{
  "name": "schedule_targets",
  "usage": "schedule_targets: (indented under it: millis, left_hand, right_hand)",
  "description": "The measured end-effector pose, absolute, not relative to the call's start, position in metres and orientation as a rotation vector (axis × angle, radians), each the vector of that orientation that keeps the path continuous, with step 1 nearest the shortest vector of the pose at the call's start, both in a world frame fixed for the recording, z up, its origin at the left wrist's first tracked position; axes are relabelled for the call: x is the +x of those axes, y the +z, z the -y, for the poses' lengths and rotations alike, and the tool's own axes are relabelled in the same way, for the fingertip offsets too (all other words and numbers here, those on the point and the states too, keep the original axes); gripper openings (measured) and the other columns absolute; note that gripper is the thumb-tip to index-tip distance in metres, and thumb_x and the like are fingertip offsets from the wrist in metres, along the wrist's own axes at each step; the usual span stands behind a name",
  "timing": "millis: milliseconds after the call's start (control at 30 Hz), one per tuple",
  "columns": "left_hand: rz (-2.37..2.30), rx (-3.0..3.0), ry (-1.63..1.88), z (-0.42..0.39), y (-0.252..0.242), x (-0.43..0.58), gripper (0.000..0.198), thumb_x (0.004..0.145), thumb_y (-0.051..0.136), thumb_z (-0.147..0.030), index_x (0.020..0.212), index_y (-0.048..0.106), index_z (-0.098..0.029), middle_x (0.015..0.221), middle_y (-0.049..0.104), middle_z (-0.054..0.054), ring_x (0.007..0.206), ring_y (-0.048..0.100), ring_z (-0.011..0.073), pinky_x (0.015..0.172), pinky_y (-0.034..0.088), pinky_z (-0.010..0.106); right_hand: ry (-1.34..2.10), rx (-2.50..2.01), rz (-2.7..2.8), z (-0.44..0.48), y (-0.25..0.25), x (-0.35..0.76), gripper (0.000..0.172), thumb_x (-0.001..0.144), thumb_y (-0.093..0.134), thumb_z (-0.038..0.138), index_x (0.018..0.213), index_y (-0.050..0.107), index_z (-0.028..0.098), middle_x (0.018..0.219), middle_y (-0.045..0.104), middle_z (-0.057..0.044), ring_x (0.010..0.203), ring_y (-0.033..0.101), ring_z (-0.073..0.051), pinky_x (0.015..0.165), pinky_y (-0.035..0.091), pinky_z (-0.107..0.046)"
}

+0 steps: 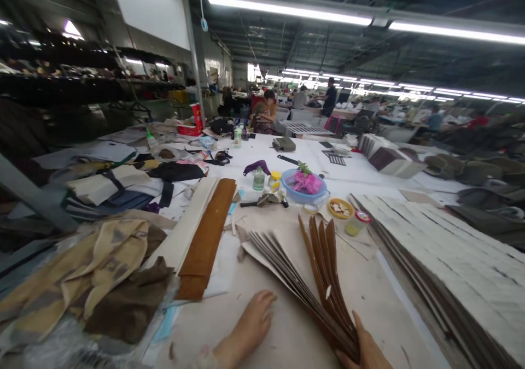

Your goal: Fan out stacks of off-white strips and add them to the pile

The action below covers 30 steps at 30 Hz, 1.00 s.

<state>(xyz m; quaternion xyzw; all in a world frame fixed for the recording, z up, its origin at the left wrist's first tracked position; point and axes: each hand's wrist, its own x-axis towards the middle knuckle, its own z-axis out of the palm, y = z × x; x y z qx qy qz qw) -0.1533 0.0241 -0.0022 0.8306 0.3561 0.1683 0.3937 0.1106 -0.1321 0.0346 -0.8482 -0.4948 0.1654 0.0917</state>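
My right hand, at the lower right, is closed around the near end of a bundle of long brown strips. The bundle fans out away from me in two groups: one shows brown faces, the other shows thin greyish edges and a pale outer face. My left hand is just left of the bundle, low over the covered work surface. Its fingers are loosely bent and somewhat apart, and nothing shows in them. A small white fleck lies against the brown strips.
Stacked brown strips and cream strips lie left, beside crumpled camouflage cloth. Beyond the bundle are a hammer, a blue basin, a yellow dish and a jar. Layered white-topped sheets cover the right side.
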Motion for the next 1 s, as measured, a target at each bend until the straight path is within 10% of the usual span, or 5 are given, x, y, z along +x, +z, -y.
schedule_targets:
  millis: [1000]
  left_hand:
    - [-0.856,2.361,0.179,0.004,0.080,0.046,0.029,0.078,0.038,-0.018,0.102,0.054,-0.017,0.098,0.058,0.011,0.092,0.053,0.0236,0.082,0.040,0.036]
  right_hand:
    - [0.177,-2.476,1.638,0.136,0.025,0.149,0.058,0.069,0.044,0.019,0.126,0.036,0.011,0.101,0.060,-0.011,0.091,0.056,-0.024,0.077,0.045,-0.035]
